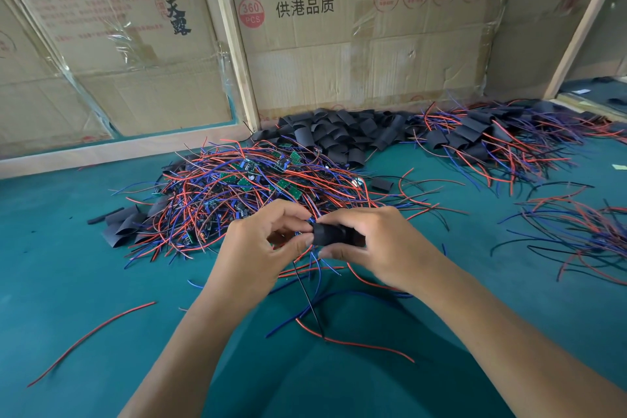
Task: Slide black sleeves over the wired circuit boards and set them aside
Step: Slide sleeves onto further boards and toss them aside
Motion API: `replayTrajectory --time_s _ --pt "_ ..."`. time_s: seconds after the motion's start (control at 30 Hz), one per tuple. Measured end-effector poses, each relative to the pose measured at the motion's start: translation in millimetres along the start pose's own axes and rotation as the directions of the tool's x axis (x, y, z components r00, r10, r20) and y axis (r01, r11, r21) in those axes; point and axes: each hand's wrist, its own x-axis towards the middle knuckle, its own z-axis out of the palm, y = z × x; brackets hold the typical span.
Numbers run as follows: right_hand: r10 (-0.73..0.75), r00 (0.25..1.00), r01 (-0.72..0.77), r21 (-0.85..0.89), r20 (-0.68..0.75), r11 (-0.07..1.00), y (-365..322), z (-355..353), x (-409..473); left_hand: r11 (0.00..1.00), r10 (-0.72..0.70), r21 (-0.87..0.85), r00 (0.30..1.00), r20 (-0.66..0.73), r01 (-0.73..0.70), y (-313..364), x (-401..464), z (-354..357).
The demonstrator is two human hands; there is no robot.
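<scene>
My right hand [369, 241] grips a black sleeve [327, 234] between thumb and fingers, just above the green table. My left hand [261, 244] pinches the wired circuit board at the sleeve's left mouth; the board itself is mostly hidden by my fingers. Its red, blue and black wires [312, 282] hang down from between my hands. Behind my hands lies a big pile of bare wired circuit boards [251, 180]. A heap of loose black sleeves [339, 136] sits farther back against the cardboard. Sleeved boards with wires [481, 139] are piled at the back right.
Cardboard box walls [356, 54] with wooden strips close off the back. A few flat sleeves [122, 224] lie left of the pile. A single red wire [91, 336] lies front left. Another bundle of wires [570, 227] spreads at the right edge. The green table surface [84, 282] extends to the front.
</scene>
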Motion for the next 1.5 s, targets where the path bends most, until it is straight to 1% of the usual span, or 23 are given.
replayTrajectory --time_s 0.1,0.23,0.4,0.5,0.63,0.7,0.73,0.8,0.87,0.93,1.0,1.1,1.17,1.23,1.27,1.3,1.37,1.4,1.43,1.5 --pt "-0.013 1.0 0.013 -0.023 -0.003 1.0 1 -1 0 0.999 0.012 0.045 0.999 0.048 -0.015 0 0 0" --pt "-0.026 1.0 0.026 -0.037 0.001 0.999 3 -1 1 0.997 0.023 0.069 0.997 0.074 -0.029 1 -1 -1" --pt "0.012 1.0 -0.012 -0.048 -0.006 0.999 1 0 -1 0.994 0.03 0.104 0.995 0.094 -0.04 4 -3 -1" --pt "0.05 0.999 -0.05 -0.036 -0.012 0.998 -1 1 -3 0.996 0.015 0.083 0.996 0.092 -0.023 5 -3 -1" --pt "0.024 1.0 -0.023 -0.123 0.008 0.992 -2 0 -3 1.0 0.001 0.025 0.996 0.094 -0.004 4 -3 3" --pt "0.046 0.999 -0.048 -0.155 -0.014 0.987 1 -5 -3 1.0 0.008 -0.023 1.0 0.03 -0.007 0 -2 5" --pt "0.059 0.997 -0.066 -0.17 -0.046 0.983 3 -10 -3 1.0 0.017 -0.016 0.999 -0.035 -0.018 -3 -1 5" --pt "0.093 0.982 -0.125 -0.199 -0.164 0.972 11 -24 -1 0.996 0.036 0.084 0.984 -0.173 -0.022 -13 1 4" --pt "0.149 0.941 -0.221 -0.218 -0.304 0.951 22 -42 3 0.988 0.015 0.155 0.97 -0.243 0.024 -21 1 3" --pt "0.198 0.896 -0.314 -0.252 -0.398 0.915 37 -61 10 0.976 0.003 0.214 0.972 -0.234 0.048 -30 2 5" --pt "0.255 0.862 -0.412 -0.313 -0.439 0.855 57 -80 19 0.957 0.037 0.289 0.979 -0.201 0.023 -35 2 8" --pt "0.318 0.799 -0.54 -0.376 -0.51 0.753 92 -112 33 0.932 0.076 0.362 0.978 -0.194 -0.001 -36 4 10" --pt "0.366 0.762 -0.616 -0.424 -0.534 0.664 117 -135 45 0.922 0.104 0.386 0.974 -0.199 -0.02 -35 3 9" --pt "0.437 0.728 -0.679 -0.471 -0.528 0.563 139 -153 56 0.915 0.129 0.401 0.969 -0.211 -0.034 -36 3 6" --pt "0.483 0.722 -0.691 -0.487 -0.495 0.535 150 -160 60 0.915 0.135 0.402 0.966 -0.221 -0.036 -37 3 5" --pt "0.547 0.717 -0.695 -0.507 -0.433 0.51 159 -165 64 0.916 0.137 0.401 0.964 -0.226 -0.037 -37 3 4" --pt "0.666 0.677 -0.683 -0.606 -0.314 0.409 168 -166 66 0.916 0.132 0.401 0.965 -0.225 -0.032 -38 4 3" --pt "0.669 0.68 -0.66 -0.647 -0.299 0.382 168 -161 67 0.913 0.136 0.407 0.966 -0.221 -0.035 -38 4 3" --pt "0.63 0.719 -0.633 -0.652 -0.294 0.418 165 -152 69 0.908 0.142 0.417 0.966 -0.215 -0.041 -38 4 4" --pt "0.509 0.829 -0.535 -0.59 -0.231 0.605 152 -126 71 0.899 0.147 0.436 0.967 -0.208 -0.043 -38 5 4"
